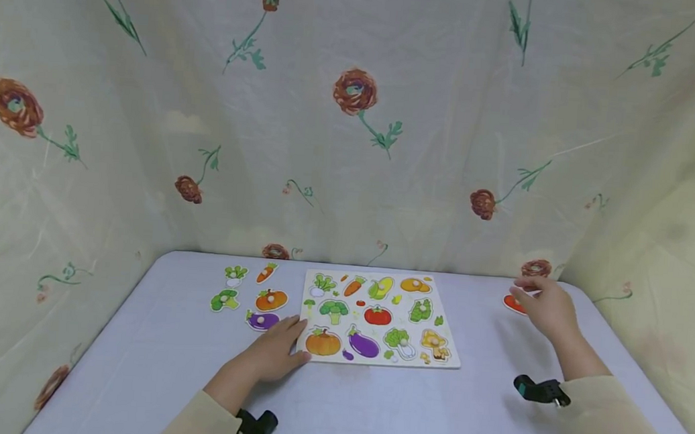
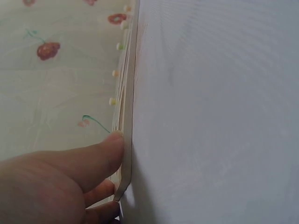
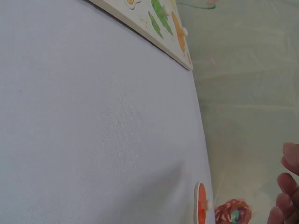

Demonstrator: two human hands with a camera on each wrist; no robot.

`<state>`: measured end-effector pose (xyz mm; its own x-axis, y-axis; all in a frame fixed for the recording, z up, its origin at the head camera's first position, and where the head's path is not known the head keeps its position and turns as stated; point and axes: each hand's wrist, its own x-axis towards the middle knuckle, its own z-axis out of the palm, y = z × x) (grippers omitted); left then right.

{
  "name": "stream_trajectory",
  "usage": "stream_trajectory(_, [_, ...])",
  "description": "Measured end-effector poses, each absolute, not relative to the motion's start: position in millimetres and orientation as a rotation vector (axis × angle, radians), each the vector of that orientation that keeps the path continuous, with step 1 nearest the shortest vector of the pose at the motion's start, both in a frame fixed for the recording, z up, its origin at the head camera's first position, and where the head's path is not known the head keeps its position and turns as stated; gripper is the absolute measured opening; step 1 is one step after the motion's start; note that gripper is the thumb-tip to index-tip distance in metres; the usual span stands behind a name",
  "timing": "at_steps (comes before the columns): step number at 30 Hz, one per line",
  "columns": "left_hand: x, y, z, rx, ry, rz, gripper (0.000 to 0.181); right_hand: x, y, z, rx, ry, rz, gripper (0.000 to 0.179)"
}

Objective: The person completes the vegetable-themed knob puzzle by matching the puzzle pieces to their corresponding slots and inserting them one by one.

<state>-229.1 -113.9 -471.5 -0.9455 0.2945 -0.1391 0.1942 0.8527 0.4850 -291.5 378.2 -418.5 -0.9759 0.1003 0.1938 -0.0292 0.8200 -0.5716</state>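
A white knob puzzle board point(image 1: 346, 318) with vegetable pictures lies mid-table. My left hand point(image 1: 274, 352) holds its near left corner, thumb at the front edge and fingers along the left side. In the left wrist view the thumb point(image 2: 105, 151) presses on the board's edge point(image 2: 127, 154), with several small knobs standing up beyond it. On the right, my right hand point(image 1: 549, 310) hovers over a red puzzle piece point(image 1: 513, 304), fingers bent and nothing between them. The right wrist view shows the fingertips point(image 3: 290, 156) apart from that piece, which lies flat near the table's far edge.
Left of the board lie loose pieces: a leafy white turnip point(image 1: 235, 276), a carrot point(image 1: 267, 272), broccoli point(image 1: 224, 300), a pumpkin point(image 1: 272, 300) and an eggplant point(image 1: 262, 321). A flowered curtain point(image 1: 350, 177) hangs behind the white table point(image 1: 364, 413) and along both sides.
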Motion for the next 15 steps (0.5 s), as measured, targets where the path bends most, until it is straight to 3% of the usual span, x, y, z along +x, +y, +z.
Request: stream_trajectory(15, [-232.0,-113.0,-473.1,0.381,2.822,0.691,0.070,-306.0,407.3,-455.2,-0.126,-2.724,0.907,0.038])
